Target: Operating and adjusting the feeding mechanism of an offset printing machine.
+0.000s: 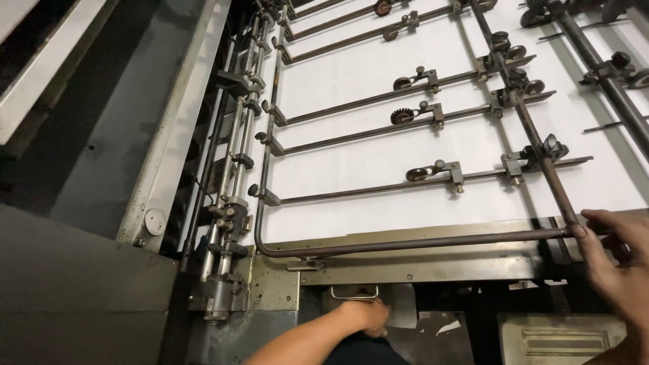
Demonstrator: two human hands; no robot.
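My right hand clamps the round, dull brown steel bar; my left hand pinches a limp white sheet.

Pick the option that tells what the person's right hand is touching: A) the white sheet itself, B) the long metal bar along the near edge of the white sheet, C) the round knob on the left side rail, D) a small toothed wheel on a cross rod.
B: the right hand has its fingers on the end of the long metal bar, which runs along the near edge of the white sheet.
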